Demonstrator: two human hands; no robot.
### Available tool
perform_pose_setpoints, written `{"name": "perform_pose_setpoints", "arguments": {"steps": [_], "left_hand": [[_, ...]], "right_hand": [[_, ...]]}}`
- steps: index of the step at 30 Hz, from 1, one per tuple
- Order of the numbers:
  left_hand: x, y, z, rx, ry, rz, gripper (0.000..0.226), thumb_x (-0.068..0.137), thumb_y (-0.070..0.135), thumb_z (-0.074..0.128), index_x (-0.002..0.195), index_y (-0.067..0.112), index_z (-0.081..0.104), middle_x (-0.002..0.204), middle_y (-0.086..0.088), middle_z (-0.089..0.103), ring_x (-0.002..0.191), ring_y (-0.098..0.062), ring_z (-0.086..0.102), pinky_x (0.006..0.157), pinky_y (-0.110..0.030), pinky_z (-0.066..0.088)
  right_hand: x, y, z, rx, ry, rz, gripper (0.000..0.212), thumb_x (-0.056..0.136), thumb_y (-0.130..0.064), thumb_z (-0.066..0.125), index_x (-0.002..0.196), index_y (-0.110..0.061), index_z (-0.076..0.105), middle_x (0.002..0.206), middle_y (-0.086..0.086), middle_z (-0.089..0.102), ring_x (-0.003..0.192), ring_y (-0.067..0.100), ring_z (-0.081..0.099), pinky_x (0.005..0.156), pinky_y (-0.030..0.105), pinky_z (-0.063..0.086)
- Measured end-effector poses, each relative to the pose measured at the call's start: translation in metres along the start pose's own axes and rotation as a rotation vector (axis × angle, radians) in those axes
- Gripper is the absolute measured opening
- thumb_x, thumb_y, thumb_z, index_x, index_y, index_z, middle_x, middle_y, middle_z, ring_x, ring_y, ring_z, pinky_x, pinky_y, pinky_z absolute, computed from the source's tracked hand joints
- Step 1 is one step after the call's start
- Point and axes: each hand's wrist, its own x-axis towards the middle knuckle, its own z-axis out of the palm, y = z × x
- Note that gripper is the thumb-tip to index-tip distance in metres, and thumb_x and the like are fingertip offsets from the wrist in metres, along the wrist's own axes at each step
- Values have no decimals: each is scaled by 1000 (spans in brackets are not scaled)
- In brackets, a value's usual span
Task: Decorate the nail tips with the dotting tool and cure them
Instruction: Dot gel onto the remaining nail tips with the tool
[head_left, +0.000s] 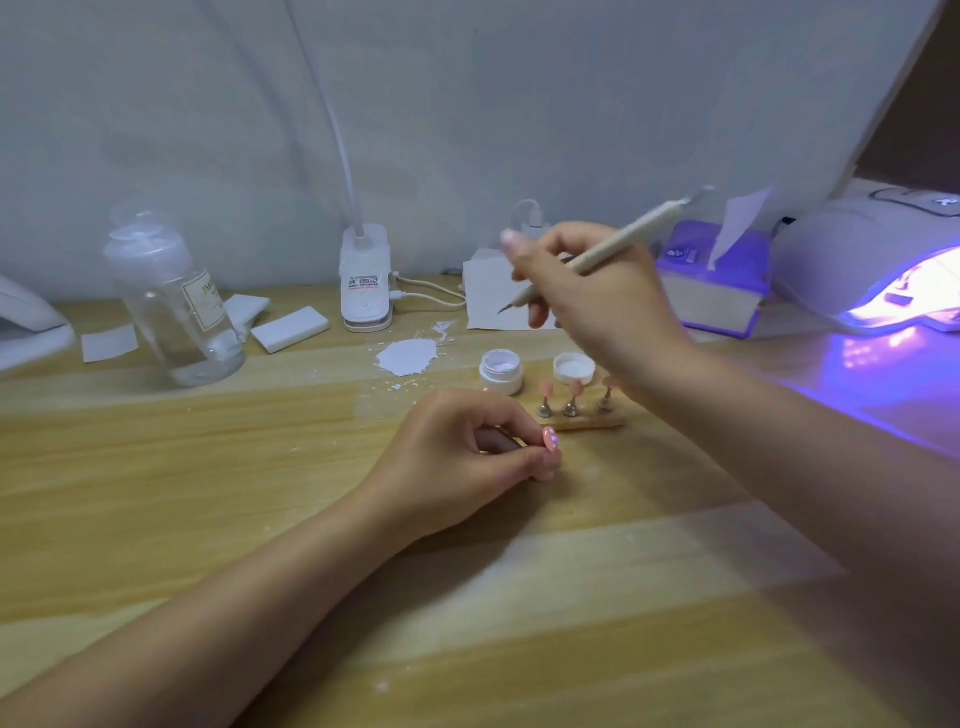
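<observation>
Fingers of the right hand (597, 296) curl round the dotting tool (592, 260), pinching its pale shaft like a pen above the table; fingers of the left hand (467, 457) pinch one pink nail tip (550, 439) with pale dots on it, the hand resting on the wooden table (208, 493).

Far right of the right-hand fingers sits one curing lamp (872, 260), lit violet inside. Well left of both hands stands one clear pump bottle (171, 301); its label starts "JM", the rest unreadable. Between lamp and right hand lies one tissue box (717, 291), a sheet standing out of it. Behind the left-hand fingers is one white clip lamp base (366, 280) with red and dark print too blurred to read. Left of it lie three white pads (291, 328).

The tool's long axis runs diagonally: its thin metal point aims down-left toward the table, the other end up-right toward the lamp.

Just beyond the left fingertips, one wooden holder (582, 422) carries three stands, each topped with a pink tip. Behind it are one open white jar (501, 371) and its one lid (574, 368), lying upturned. A patch of white powder (408, 357) lies left of the jar
</observation>
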Motion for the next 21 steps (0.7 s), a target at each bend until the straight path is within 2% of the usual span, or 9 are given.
{"name": "perform_pose_setpoints", "arguments": {"steps": [4,7,9,11,13,15,17,19,21], "left_hand": [[0,0,0,-14,6,-11,18,74,9,73,65,23,67,63,0,71,60,-4,66,59,-13,49],[0,-1,0,-35,7,-24,18,74,11,73,64,24,68,63,0,71,65,-10,68,60,-16,50],[0,-2,0,-43,6,-31,16,74,12,72,65,23,68,64,0,72,66,-14,69,60,-18,51],[1,-3,-1,-45,-2,-28,15,75,11,71,66,23,69,65,-1,72,68,-16,69,60,-17,51],[1,-3,-2,-48,-9,-21,15,76,11,71,67,23,69,65,-1,72,66,-13,69,59,-15,49],[1,-4,-2,-48,-15,-21,14,76,10,70,68,22,70,65,-2,72,63,-9,67,58,-14,48],[1,-3,-1,-57,-13,-26,14,75,10,70,67,21,69,65,-2,72,64,-11,67,58,-15,48],[2,-3,-1,-61,-8,-29,14,74,10,70,66,22,69,64,-2,72,65,-14,68,58,-16,49],[1,-2,0,-61,-8,-28,15,75,10,71,66,22,69,64,-2,71,64,-14,67,57,-16,50]], "right_hand": [[-41,-5,-19,276,69,60,33,76,-40,68,53,-20,56,43,-2,59,39,5,53,42,13,39],[-64,5,-24,365,87,153,30,56,-46,71,46,-23,55,42,-5,55,46,8,57,55,22,52],[-72,11,-23,343,87,178,31,52,-45,72,45,-23,51,41,-7,50,49,9,57,64,31,57],[-76,15,-19,348,78,196,35,55,-39,74,45,-21,46,41,-5,42,53,15,53,65,38,59],[-75,19,-17,340,80,204,40,65,-22,77,45,-19,43,42,-1,36,53,18,50,61,38,59],[-74,23,-14,285,84,209,44,73,-6,73,44,-20,42,43,1,35,50,20,55,63,50,57],[-74,23,-12,242,79,195,44,77,-4,67,45,-18,41,46,5,34,56,27,53,66,61,48],[-74,23,-11,246,79,185,41,77,-3,66,47,-13,40,45,5,32,56,22,43,65,59,48],[-74,24,-10,261,84,180,41,76,0,64,47,-12,37,43,2,31,48,14,40,62,46,48]]}}
